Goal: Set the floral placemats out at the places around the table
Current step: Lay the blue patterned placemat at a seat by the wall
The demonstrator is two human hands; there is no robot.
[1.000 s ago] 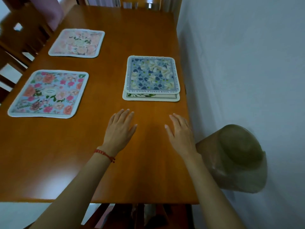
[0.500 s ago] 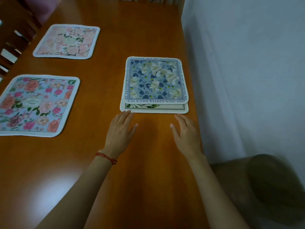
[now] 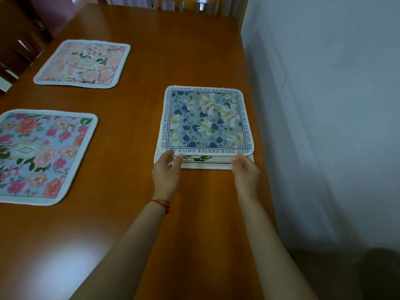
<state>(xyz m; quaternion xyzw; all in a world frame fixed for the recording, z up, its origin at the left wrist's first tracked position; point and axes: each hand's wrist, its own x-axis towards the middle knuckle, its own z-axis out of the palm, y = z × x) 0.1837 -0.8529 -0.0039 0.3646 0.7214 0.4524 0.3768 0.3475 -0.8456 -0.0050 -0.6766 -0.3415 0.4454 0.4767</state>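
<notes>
Against the table's right edge lies a stack of two placemats. The top one is a blue floral placemat (image 3: 207, 120) with a lettered border. Under it a cream placemat (image 3: 203, 165) with green leaves shows only its near strip. My left hand (image 3: 166, 172) pinches the blue mat's near left corner, one finger on top and the thumb under the edge. At the near right corner, the fingers of my right hand (image 3: 245, 169) curl on the mat's edge. A pale pink floral placemat (image 3: 83, 63) lies flat at the far left. A blue-and-pink floral placemat (image 3: 43, 154) lies flat at the near left.
The wooden table (image 3: 184, 50) stands with its right side against a white wall (image 3: 324, 105). Dark wooden chairs (image 3: 19, 40) stand along the left side and another chair back (image 3: 194, 3) at the far end. A blurred brownish object (image 3: 381, 273) sits low by the wall.
Both hands moved forward from the bare wood to the stack and took hold of the top blue mat's near corners. The camera came closer to the stack.
</notes>
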